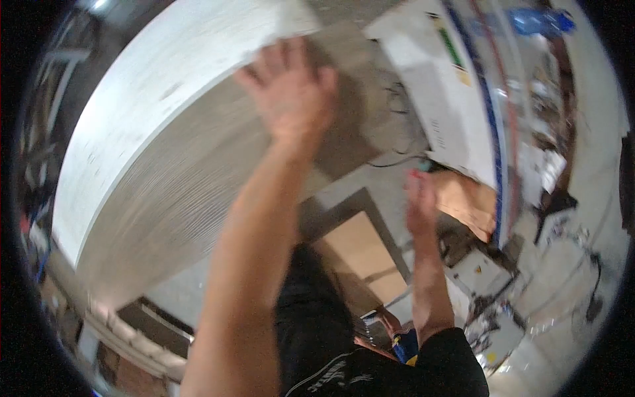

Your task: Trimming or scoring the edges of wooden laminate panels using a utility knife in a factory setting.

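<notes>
A large grey-brown board (178, 178) with fine streaks fills the left and middle. My left hand (291, 92) lies on it near its far edge, palm down, with the fingers spread. Beyond that edge a broad white panel (126, 99) curves across the picture. My right hand (421, 202) is off to the right of the board, beside a crumpled light-brown sheet (468, 198). Its fingers point away from me and are smeared, with a small red spot at their tips. Whether it holds anything I cannot make out.
A white carton (436, 86) stands at the far right, a blue plastic bottle (539, 22) past it. A thin dark cable (390, 163) runs near the board. A tan panel (360, 248) lies below. Another person's arm (387, 322) shows at the bottom.
</notes>
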Tool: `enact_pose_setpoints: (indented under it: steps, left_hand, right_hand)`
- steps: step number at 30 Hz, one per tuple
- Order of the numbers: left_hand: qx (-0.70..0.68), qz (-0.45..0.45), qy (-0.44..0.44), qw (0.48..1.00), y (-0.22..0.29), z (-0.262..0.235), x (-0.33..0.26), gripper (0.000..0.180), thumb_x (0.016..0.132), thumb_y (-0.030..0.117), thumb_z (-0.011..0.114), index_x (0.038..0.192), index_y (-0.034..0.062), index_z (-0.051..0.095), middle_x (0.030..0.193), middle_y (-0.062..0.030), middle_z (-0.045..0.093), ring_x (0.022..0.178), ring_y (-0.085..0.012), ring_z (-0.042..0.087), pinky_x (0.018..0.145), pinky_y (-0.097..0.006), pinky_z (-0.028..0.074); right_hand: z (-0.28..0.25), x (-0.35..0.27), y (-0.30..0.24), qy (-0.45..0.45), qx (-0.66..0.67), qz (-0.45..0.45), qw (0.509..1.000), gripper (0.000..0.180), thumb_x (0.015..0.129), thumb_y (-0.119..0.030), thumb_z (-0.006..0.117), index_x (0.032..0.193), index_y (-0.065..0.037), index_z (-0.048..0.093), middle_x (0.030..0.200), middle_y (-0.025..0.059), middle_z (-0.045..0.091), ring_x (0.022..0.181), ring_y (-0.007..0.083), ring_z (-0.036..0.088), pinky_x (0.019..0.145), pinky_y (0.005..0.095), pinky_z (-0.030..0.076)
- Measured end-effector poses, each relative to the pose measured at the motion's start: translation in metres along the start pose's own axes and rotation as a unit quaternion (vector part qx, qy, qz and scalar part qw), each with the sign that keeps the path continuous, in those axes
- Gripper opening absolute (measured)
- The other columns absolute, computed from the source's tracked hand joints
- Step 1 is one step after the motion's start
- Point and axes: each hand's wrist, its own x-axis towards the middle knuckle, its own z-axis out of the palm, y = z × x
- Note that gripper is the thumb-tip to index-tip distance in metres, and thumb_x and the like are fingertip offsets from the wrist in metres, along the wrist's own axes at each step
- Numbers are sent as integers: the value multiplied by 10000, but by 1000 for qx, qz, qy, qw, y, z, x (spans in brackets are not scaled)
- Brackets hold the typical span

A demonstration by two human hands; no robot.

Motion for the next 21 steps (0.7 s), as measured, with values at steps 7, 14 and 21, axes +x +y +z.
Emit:
enact_pose_setpoints:
  steps: [7,14,21]
  left_hand:
    - [-22,-6,-9,1000,25,12,0,653,967,429,536,1552,188,375,1569,-106,381,1519,-313,242,1221,-674,30]
    - [-10,-2,-6,1000,23,7,4,636,981,422,523,1551,181,375,1581,-90,370,1518,-307,239,1221,-675,41]
    - [11,-1,-8,1000,21,8,3,627,981,415,516,1547,174,388,1575,-87,383,1516,-292,247,1220,-669,44]
  right_hand:
    - [-14,9,-31,41,-190,-213,957,444,962,-538,611,1112,-123,660,980,103,691,901,347,675,804,470,526]
    - [-21,44,-45,88,-144,-191,967,329,953,-389,662,1090,-90,674,928,108,710,834,350,687,754,470,543]
    - [-23,28,-40,53,-143,-215,965,322,928,-384,691,1072,-96,680,911,116,707,840,351,689,744,464,540]
